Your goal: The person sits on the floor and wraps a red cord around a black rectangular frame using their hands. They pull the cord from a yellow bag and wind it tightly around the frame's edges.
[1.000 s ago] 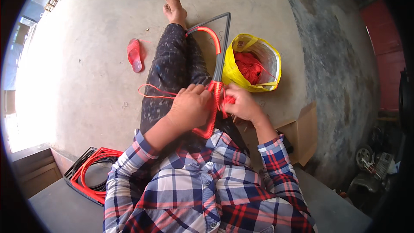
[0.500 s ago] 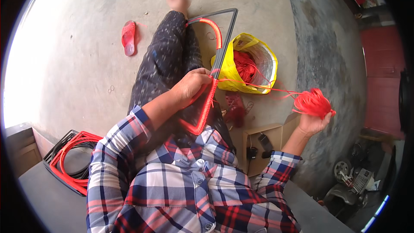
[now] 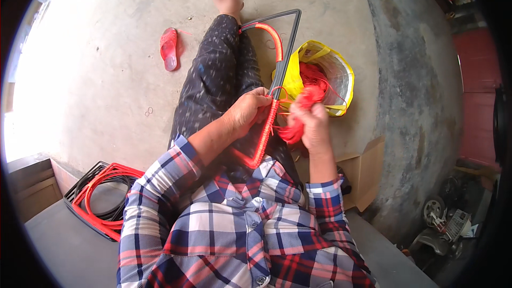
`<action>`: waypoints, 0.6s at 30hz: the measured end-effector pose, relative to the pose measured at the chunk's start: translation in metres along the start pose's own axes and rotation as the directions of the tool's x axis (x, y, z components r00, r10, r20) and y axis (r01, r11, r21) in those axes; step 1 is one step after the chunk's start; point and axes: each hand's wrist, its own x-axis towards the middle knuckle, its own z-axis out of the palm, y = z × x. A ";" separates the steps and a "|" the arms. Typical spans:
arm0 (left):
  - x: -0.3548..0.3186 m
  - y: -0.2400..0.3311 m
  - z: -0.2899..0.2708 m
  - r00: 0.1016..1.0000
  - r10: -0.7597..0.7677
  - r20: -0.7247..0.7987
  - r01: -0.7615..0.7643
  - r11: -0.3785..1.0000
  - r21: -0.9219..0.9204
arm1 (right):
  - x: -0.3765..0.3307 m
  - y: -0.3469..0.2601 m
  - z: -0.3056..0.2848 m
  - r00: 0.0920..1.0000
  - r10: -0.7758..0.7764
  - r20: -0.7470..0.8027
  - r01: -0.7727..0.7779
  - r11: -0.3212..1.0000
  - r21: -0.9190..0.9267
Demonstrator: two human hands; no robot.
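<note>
A dark frame (image 3: 290, 42) with a curved inner bar lies along my outstretched leg, its near part wrapped tightly in red cord (image 3: 265, 133). My left hand (image 3: 248, 111) is closed on the frame's side, where the wrapping ends. Just right of it, my right hand (image 3: 314, 125) is closed round a bundle of red cord (image 3: 311, 96), somewhat blurred by motion. Loose strands hang from the bundle near the frame. Behind my right hand stands a yellow bag (image 3: 345, 69) with more red cord (image 3: 313, 73) inside.
A red slipper (image 3: 169, 49) lies on the floor at the left. Red and black frames (image 3: 101, 200) are stacked on the grey seat beside my left arm. An open cardboard box (image 3: 368, 176) sits by my right forearm. A dark grey floor strip and red doors (image 3: 477, 96) are at the right.
My right hand has swung left from far out, bringing the cord bundle close to the frame. The taut strand has slackened. My left hand still grips the frame.
</note>
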 end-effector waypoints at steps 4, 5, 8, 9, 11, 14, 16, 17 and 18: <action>0.009 -0.004 0.002 0.999 -0.047 -0.009 0.047 0.999 0.002 | -0.023 -0.041 0.003 0.996 -0.083 -0.025 0.085 0.989 0.122; 0.010 -0.002 0.005 0.998 -0.066 -0.019 0.066 0.998 0.010 | -0.029 -0.044 0.001 0.995 -0.094 0.038 0.090 0.991 0.104; 0.011 0.002 0.009 0.993 -0.110 -0.031 0.111 0.993 0.030 | -0.054 -0.038 0.025 0.997 -0.048 0.067 0.038 0.989 0.141; 0.011 0.002 0.009 0.992 -0.123 -0.032 0.124 0.992 0.037 | -0.059 -0.036 0.033 0.993 -0.063 0.096 0.038 0.970 0.242; 0.013 -0.002 -0.003 0.993 -0.111 0.035 0.110 0.994 0.021 | -0.059 -0.036 0.034 0.989 -0.058 0.132 0.017 0.955 0.296; 0.000 0.001 0.002 0.994 -0.008 -0.113 0.002 0.999 -0.051 | -0.055 -0.052 0.028 0.984 -0.095 0.150 0.032 0.926 0.377; -0.008 -0.001 0.003 0.963 0.113 -0.244 -0.094 0.992 0.090 | -0.061 -0.072 0.029 0.973 -0.125 0.196 0.064 0.955 0.289; -0.014 -0.005 0.005 0.912 0.338 -0.234 -0.231 0.892 0.389 | -0.067 -0.082 0.031 0.959 -0.138 0.249 0.064 0.957 0.284; -0.019 -0.007 0.010 0.746 0.662 -0.072 -0.453 0.583 0.674 | -0.074 -0.089 0.033 0.943 -0.162 0.290 0.074 0.954 0.291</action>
